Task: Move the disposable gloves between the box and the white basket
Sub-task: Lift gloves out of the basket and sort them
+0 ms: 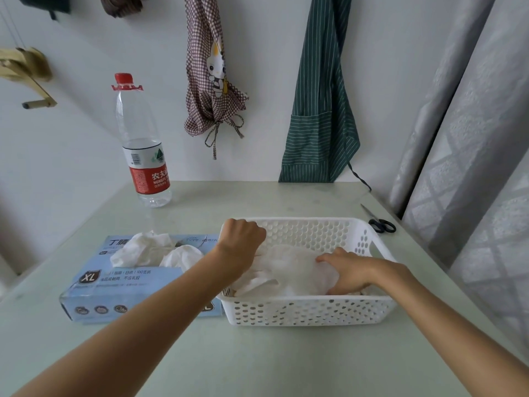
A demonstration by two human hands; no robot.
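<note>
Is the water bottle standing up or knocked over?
Upright: the water bottle stands on its base on the table, red cap on top.

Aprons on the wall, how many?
2. A checked apron hangs at centre, above the table; a green striped apron hangs to its right, beside the curtain. None looks hidden.
</note>
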